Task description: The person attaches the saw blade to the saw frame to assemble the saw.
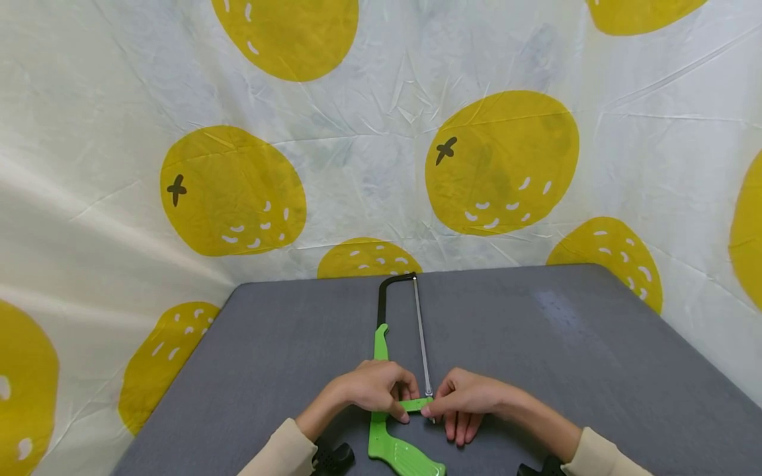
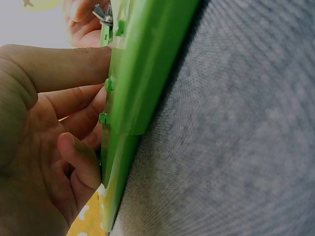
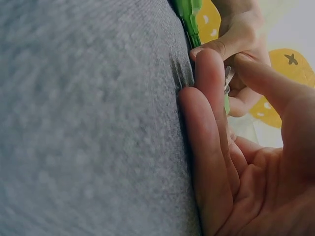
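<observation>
A hacksaw (image 1: 378, 436) with a green handle and a black front bow lies flat on the grey surface, its handle toward me. Its thin blade (image 1: 421, 330) runs from the far end of the bow to the green crosspiece. My left hand (image 1: 375, 387) holds that crosspiece between thumb and fingers. At the crosspiece's right end, my right hand (image 1: 470, 396) pinches the small metal wing nut (image 2: 104, 15) with thumb and forefinger. Its other fingers rest low against the surface. The left wrist view shows the green frame close up; fingers partly cover the nut in the right wrist view.
The grey padded table (image 1: 536, 344) extends to both sides of the saw, with a pale mark (image 1: 556, 311) at the back right. Behind and around it hangs a whitish sheet (image 1: 369, 185) printed with yellow fruit.
</observation>
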`<state>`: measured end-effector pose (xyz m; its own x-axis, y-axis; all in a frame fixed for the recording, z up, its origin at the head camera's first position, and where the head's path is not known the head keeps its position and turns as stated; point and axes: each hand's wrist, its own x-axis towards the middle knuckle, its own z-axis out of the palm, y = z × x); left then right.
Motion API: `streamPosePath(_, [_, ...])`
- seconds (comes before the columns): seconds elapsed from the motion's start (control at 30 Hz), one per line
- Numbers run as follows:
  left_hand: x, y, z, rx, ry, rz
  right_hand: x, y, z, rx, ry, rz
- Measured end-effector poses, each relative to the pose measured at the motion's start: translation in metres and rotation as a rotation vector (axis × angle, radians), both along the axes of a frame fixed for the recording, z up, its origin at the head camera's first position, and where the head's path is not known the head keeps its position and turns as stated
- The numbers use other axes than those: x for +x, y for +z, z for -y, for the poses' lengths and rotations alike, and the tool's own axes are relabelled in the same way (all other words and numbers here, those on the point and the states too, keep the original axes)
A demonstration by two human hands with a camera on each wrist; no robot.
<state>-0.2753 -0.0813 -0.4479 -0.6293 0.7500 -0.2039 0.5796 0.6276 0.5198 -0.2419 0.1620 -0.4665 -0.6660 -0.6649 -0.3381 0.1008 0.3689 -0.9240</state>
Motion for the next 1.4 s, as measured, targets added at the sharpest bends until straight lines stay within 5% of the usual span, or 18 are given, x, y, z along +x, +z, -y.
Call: streamPosePath(1.4, [-0.0037, -0.003, 0.0, -0.005, -0.016, -0.006, -0.0049, 0.0016, -0.0047, -0.059, 0.076, 0.043])
